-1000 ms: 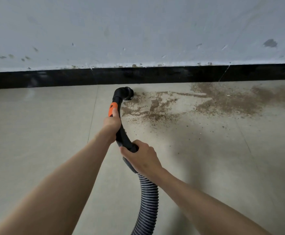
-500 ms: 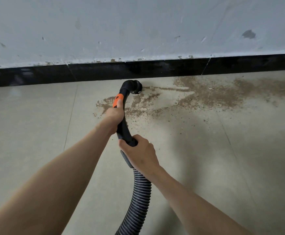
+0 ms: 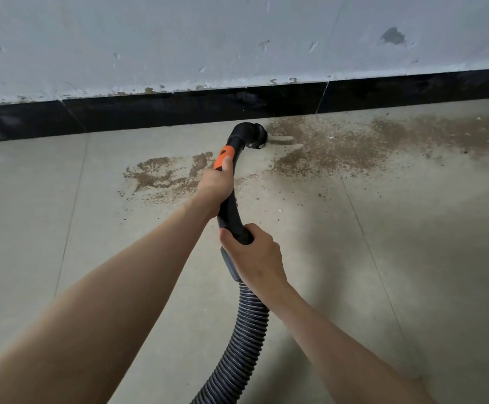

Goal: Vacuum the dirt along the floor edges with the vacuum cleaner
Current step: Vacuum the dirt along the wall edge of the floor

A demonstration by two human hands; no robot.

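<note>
Both hands grip the vacuum wand: left hand (image 3: 215,182) below the orange collar, right hand (image 3: 252,252) at the hose (image 3: 246,330) joint. The nozzle (image 3: 252,135) sits by the black skirting (image 3: 150,110); brown dirt (image 3: 339,141) remains on both sides, so much is left.

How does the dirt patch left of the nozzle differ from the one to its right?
The left dirt patch is small, streaked, and sits away from the baseboard; the right dirt patch is broader, denser, and runs right along it. The nozzle touches the right patch's edge, not the left one. Both are brown grit on the same floor.
</note>
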